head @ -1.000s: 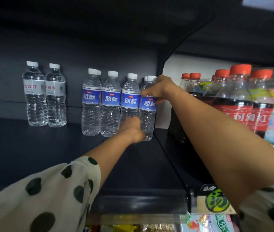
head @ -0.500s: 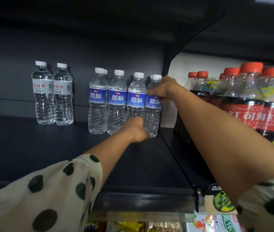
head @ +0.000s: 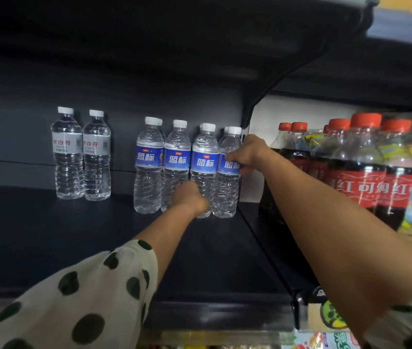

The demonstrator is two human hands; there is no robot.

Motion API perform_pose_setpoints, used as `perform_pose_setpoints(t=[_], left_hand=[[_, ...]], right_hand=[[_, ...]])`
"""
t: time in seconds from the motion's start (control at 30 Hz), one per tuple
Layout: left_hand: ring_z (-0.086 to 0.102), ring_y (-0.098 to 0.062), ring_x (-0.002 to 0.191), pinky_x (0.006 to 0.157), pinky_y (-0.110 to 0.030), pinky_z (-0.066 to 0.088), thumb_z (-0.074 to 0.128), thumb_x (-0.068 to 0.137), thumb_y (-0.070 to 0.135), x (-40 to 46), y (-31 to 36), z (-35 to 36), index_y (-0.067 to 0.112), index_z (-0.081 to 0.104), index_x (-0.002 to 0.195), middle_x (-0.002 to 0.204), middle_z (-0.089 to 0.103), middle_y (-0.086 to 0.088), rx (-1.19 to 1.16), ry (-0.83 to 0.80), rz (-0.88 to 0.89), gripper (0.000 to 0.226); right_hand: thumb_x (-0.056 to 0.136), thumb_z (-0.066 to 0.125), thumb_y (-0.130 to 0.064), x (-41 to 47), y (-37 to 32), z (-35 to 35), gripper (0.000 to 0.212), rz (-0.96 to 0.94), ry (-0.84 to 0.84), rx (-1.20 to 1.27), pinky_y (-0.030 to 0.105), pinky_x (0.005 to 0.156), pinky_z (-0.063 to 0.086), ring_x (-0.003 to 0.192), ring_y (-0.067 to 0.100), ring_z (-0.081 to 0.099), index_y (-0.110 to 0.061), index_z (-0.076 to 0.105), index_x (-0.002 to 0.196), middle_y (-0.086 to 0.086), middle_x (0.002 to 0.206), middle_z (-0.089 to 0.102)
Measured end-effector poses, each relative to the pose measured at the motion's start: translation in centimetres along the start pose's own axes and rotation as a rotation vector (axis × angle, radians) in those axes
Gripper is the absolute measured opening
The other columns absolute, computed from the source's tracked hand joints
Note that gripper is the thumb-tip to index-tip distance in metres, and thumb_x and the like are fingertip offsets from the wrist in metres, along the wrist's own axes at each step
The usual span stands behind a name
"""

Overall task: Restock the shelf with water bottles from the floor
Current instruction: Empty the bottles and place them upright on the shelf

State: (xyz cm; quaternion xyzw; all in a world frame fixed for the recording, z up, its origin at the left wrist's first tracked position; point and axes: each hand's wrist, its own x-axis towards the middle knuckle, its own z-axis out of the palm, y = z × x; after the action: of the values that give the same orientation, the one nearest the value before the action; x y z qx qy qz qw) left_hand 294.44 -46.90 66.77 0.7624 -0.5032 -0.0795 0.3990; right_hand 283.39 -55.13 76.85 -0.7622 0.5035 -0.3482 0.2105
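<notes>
On the dark shelf (head: pixel 49 235) we grip two upright clear plastic blue-labelled water bottles, our right hand (head: pixel 246 153) curled round the rightmost bottle (head: pixel 226 192) at its label, our left hand (head: pixel 190 199) round its neighbour (head: pixel 204 157) low down.

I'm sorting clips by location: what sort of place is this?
Most likely a small shop or supermarket aisle. A dark display shelf holds rows of identical blue-label water bottles, red-capped cola bottles stand in the next bay, and packaged goods show on the shelf below.
</notes>
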Motion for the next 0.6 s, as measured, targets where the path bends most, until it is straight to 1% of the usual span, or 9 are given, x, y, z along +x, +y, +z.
perform_pose_setpoints(t=[0.03, 0.1, 0.17, 0.23, 0.33, 0.5, 0.6], left_hand=[[0.065, -0.03, 0.098, 0.087, -0.04, 0.055, 0.066, 0.086, 0.008, 0.2, 0.0, 0.2, 0.004, 0.057, 0.097, 0.104, 0.065, -0.015, -0.022, 0.019, -0.015, 0.015], [0.067, -0.031, 0.096, 0.085, -0.04, 0.056, 0.065, 0.085, 0.004, 0.6, 0.2, 0.5, 0.003, 0.057, 0.086, 0.101, 0.067, -0.017, -0.023, 0.063, -0.041, 0.008], [0.068, -0.031, 0.094, 0.082, -0.038, 0.057, 0.064, 0.085, 0.001, 1.0, 0.2, 0.8, 0.0, 0.062, 0.089, 0.098, 0.069, -0.017, 0.011, 0.105, -0.047, 0.005], [0.068, -0.03, 0.094, 0.082, -0.037, 0.057, 0.064, 0.084, 0.001, 1.5, 0.0, 1.1, -0.002, 0.066, 0.093, 0.097, 0.07, -0.016, 0.049, 0.136, -0.045, 0.01], [0.067, -0.029, 0.095, 0.08, -0.035, 0.055, 0.064, 0.085, 0.002, 1.9, -0.1, 1.3, -0.001, 0.068, 0.096, 0.098, 0.07, -0.015, 0.098, 0.158, -0.041, 0.012], [0.068, -0.028, 0.095, 0.08, -0.034, 0.055, 0.063, 0.084, 0.002, 1.7, -0.1, 1.2, -0.002, 0.068, 0.099, 0.1, 0.07, -0.016, 0.091, 0.119, -0.025, 0.016], [0.066, -0.029, 0.098, 0.079, -0.033, 0.052, 0.064, 0.084, 0.007, 0.9, 0.3, -0.3, 0.0, 0.067, 0.097, 0.103, 0.069, -0.015, 0.057, 0.1, 0.0, 0.015]], right_hand=[[0.08, 0.074, -0.014, 0.2, 0.0, 0.0, 0.036, 0.003, -0.008, 0.012, 0.041, 0.074, 0.059, 0.079, 0.032, 0.07, -0.005, 0.047, 0.102, 0.02, 0.109, 0.064], [0.081, 0.075, -0.015, 0.3, 0.1, -0.1, 0.039, 0.004, -0.025, 0.035, 0.041, 0.076, 0.059, 0.081, 0.032, 0.071, -0.005, 0.045, 0.103, 0.02, 0.11, 0.064], [0.08, 0.076, -0.016, 0.4, 0.1, -0.1, 0.043, 0.01, -0.04, 0.042, 0.041, 0.076, 0.059, 0.081, 0.032, 0.071, -0.005, 0.044, 0.107, 0.021, 0.111, 0.064], [0.079, 0.077, -0.015, 0.6, 0.2, -0.1, 0.046, 0.012, -0.046, 0.053, 0.042, 0.075, 0.06, 0.081, 0.032, 0.071, -0.006, 0.043, 0.109, 0.021, 0.112, 0.063], [0.078, 0.077, -0.015, 1.0, 0.2, 0.0, 0.046, 0.02, -0.052, 0.062, 0.042, 0.074, 0.06, 0.08, 0.033, 0.071, -0.006, 0.042, 0.107, 0.02, 0.112, 0.063], [0.079, 0.076, -0.012, 0.7, 0.2, -0.1, 0.04, 0.033, -0.079, 0.057, 0.042, 0.076, 0.059, 0.087, 0.033, 0.069, -0.002, 0.05, 0.108, 0.021, 0.111, 0.063], [0.08, 0.074, -0.012, -0.5, -0.3, -0.3, 0.044, 0.032, -0.113, 0.014, 0.042, 0.08, 0.058, 0.091, 0.034, 0.068, 0.003, 0.052, 0.115, 0.021, 0.113, 0.063]])
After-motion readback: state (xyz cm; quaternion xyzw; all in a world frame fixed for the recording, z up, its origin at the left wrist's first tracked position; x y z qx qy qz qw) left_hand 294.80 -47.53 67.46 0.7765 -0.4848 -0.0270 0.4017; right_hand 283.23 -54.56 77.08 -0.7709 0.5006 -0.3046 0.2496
